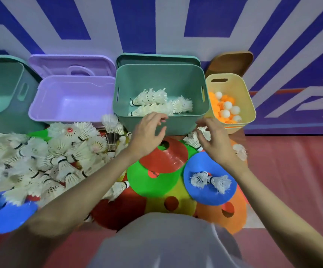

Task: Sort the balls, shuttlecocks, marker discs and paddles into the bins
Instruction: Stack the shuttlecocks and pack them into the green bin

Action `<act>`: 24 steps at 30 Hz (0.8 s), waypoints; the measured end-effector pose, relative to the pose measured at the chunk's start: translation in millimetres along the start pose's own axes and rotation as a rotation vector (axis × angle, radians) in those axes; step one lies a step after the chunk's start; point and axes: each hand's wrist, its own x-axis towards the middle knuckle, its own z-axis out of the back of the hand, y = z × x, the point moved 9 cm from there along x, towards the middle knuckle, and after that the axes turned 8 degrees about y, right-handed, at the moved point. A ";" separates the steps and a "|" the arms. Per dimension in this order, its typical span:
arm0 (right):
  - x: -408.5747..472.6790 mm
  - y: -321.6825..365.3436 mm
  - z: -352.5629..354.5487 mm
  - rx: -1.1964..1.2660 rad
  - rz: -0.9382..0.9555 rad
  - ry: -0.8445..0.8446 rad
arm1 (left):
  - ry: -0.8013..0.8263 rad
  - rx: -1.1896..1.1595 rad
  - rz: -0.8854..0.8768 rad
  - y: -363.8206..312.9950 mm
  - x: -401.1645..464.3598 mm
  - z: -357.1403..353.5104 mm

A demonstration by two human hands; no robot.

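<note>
Single head view looks steeply down, close over the bins (160, 97) against the wall (156, 26).

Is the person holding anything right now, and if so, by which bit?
The right hand pinches a white shuttlecock by its feathered skirt. The left hand holds nothing, its fingers loosely spread beside the green bin.
</note>
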 end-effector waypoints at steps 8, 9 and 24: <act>-117.0 -81.4 -16.7 -0.033 -0.321 0.130 | 0.291 -0.038 0.000 -37.0 -56.8 -92.4; -128.2 -89.6 -19.3 -0.043 -0.363 0.155 | 0.326 -0.026 -0.002 -41.7 -61.5 -102.2; -143.1 -129.9 -44.2 -0.228 -0.457 0.359 | 0.584 0.336 0.137 -54.3 -72.7 -217.7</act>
